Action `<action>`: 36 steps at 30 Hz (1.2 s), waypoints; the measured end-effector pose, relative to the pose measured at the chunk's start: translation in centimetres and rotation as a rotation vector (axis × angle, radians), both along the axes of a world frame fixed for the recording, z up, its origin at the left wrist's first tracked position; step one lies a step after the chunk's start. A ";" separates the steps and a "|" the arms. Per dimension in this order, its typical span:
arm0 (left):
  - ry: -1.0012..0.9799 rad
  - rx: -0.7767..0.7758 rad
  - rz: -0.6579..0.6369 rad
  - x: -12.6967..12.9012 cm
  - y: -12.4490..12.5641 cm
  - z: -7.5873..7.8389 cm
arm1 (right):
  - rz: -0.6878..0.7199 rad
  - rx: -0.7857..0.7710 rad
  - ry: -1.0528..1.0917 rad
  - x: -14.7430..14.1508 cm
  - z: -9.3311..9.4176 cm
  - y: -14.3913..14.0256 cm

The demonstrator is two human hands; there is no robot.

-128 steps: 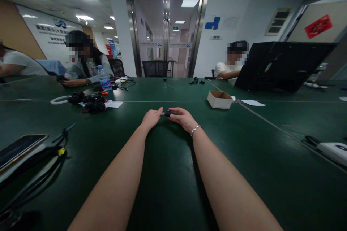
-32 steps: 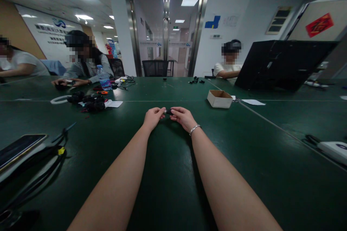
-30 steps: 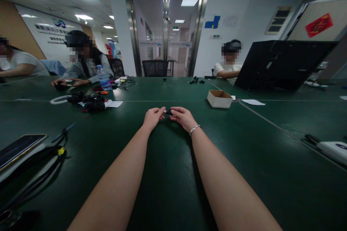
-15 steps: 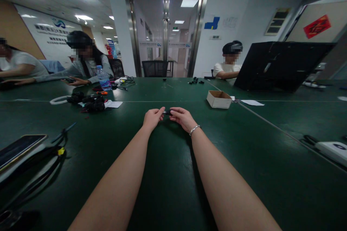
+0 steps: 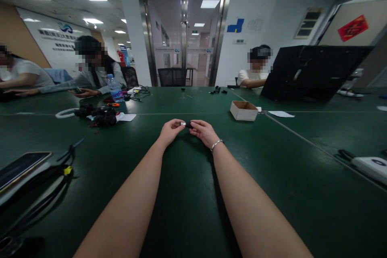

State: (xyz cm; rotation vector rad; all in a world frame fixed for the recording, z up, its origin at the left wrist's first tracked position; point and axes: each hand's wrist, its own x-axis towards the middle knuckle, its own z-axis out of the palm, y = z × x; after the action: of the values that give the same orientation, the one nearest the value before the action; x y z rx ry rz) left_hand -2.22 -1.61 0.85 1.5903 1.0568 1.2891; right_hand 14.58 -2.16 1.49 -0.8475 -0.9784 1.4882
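Between my two hands is a small black piece with a silver metal end (image 5: 188, 124), held just above the green table (image 5: 184, 193). Its exact kind is too small to make out. Thumb and fingers of my left hand (image 5: 171, 131) pinch the silver end on the left. My right hand (image 5: 204, 131), with a silver bangle at the wrist, grips the black end, and its fingers cover part of it. Both hands are closed, and their fingertips nearly meet.
An open cardboard box (image 5: 243, 111) stands right of my hands. Black bundled parts (image 5: 102, 116) and a water bottle (image 5: 115, 88) are at the left. A phone (image 5: 24, 167) and cables (image 5: 57, 185) lie near left. A black monitor (image 5: 314, 73) stands at right. Co-workers sit beyond.
The silver end shows more plainly between my hands now. My left fingers have shifted slightly on it, while my right hand keeps nearly the same grip.
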 end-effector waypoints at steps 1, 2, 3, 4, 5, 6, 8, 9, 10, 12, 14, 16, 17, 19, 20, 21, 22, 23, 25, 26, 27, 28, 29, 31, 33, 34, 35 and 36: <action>0.003 -0.008 -0.001 0.0 0.0 0.0 | -0.005 -0.004 0.002 0.0 0.1 0.0; 0.012 -0.022 0.006 0.0 0.0 0.0 | -0.009 -0.007 0.003 0.0 0.1 -0.1; 0.025 -0.039 0.016 0.0 0.1 -0.1 | -0.011 -0.010 0.002 0.0 0.1 -0.1; 0.040 -0.056 0.026 0.0 0.1 -0.1 | -0.012 -0.011 0.002 0.0 0.1 -0.1; 0.056 -0.069 0.032 0.0 0.2 -0.1 | -0.012 -0.010 0.003 -0.1 0.1 -0.1; 0.073 -0.078 0.034 0.0 0.2 -0.1 | -0.011 -0.008 0.004 -0.1 0.1 -0.1; 0.105 -0.088 0.028 0.0 0.4 -0.3 | -0.010 -0.006 0.005 -0.1 0.0 0.0; 0.118 -0.092 0.022 0.0 0.5 -0.4 | -0.008 -0.005 0.004 -0.1 -0.1 0.1; 0.130 -0.096 0.017 0.0 0.7 -0.5 | -0.007 -0.006 0.003 -0.1 -0.1 0.1; 0.154 -0.103 0.012 -0.1 1.0 -0.8 | 0.001 -0.004 -0.003 -0.1 -0.1 0.1; 0.180 -0.107 0.016 -0.1 1.2 -1.1 | 0.018 0.003 -0.008 0.0 -0.1 0.1; 0.196 -0.108 0.025 -0.2 1.2 -1.2 | 0.032 0.007 -0.010 0.0 0.0 0.0; 0.193 -0.105 0.025 -0.2 1.2 -1.2 | 0.035 0.008 -0.009 0.0 0.0 0.0; 0.176 -0.095 0.017 -0.1 1.0 -1.0 | 0.031 0.008 -0.002 0.1 0.0 0.0; 0.160 -0.083 0.011 -0.1 0.8 -0.9 | 0.025 0.007 0.002 0.1 0.0 0.0; 0.139 -0.064 0.006 0.0 0.7 -0.8 | 0.018 0.006 0.006 0.1 -0.1 0.0; 0.116 -0.038 -0.001 0.1 0.5 -0.6 | 0.010 0.005 0.009 0.1 -0.1 0.1; 0.096 -0.013 -0.007 0.2 0.4 -0.5 | 0.003 0.005 0.011 0.1 -0.2 0.2; 0.063 0.004 -0.001 0.3 0.2 -0.3 | -0.005 0.005 0.007 0.1 -0.3 0.3; 0.052 -0.012 0.015 0.4 0.1 -0.2 | -0.007 0.004 0.005 0.1 -0.3 0.3; 0.047 -0.038 0.034 0.4 0.1 -0.2 | -0.009 0.004 0.003 0.0 -0.3 0.3; 0.042 -0.065 0.053 0.5 0.1 -0.2 | -0.012 0.003 0.000 0.0 -0.3 0.3; 0.040 -0.084 0.064 0.4 0.1 -0.3 | -0.014 0.002 -0.002 0.0 -0.3 0.3; 0.044 -0.072 0.056 0.4 0.3 -0.4 | -0.015 0.001 -0.003 0.0 -0.3 0.3; 0.040 -0.016 0.066 0.3 0.5 -0.5 | -0.014 -0.001 -0.002 0.0 -0.2 0.2; 0.030 0.006 0.086 0.2 0.5 -0.6 | -0.014 -0.002 -0.002 0.0 -0.2 0.1; 0.019 0.013 0.113 0.2 0.6 -0.6 | -0.014 -0.003 -0.003 0.0 -0.1 0.1; 0.013 0.000 0.132 0.2 0.6 -0.7 | -0.012 -0.004 -0.005 -0.1 -0.1 0.1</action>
State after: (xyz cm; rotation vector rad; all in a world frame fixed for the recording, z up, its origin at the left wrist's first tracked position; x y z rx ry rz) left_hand -2.00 -0.99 0.18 1.5525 1.1858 1.3675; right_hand 14.53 -2.07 1.43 -0.8590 -0.9725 1.4790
